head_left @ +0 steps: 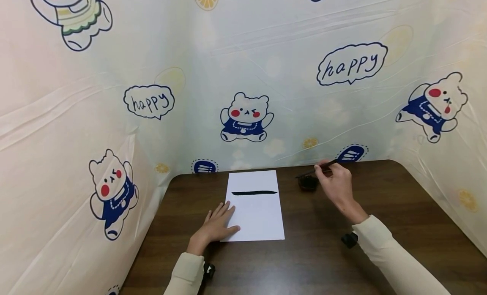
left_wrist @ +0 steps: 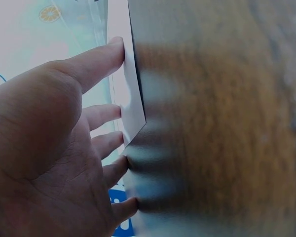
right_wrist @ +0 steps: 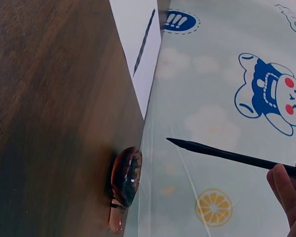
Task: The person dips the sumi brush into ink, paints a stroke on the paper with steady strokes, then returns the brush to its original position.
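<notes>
A white sheet of paper (head_left: 255,221) lies on the dark wooden table, with one thick black horizontal stroke (head_left: 254,193) across its upper part. My left hand (head_left: 214,226) rests spread on the sheet's lower left edge; thumb and some fingertips touch the paper, others the table. To the right of the sheet, my right hand (head_left: 336,185) pinches a dark writing brush (right_wrist: 222,153). Its pointed black tip is in the air above a small dark, glossy ink dish (head_left: 308,183). In the right wrist view the dish (right_wrist: 127,177) looks reddish-brown, and the brush is apart from it.
The wooden table (head_left: 251,269) has a rounded far right corner. A pale curtain (head_left: 289,96) with cartoon bears and lemon slices hangs right behind the table and along both sides. Dark wrist devices (head_left: 349,240) sit under both sleeves.
</notes>
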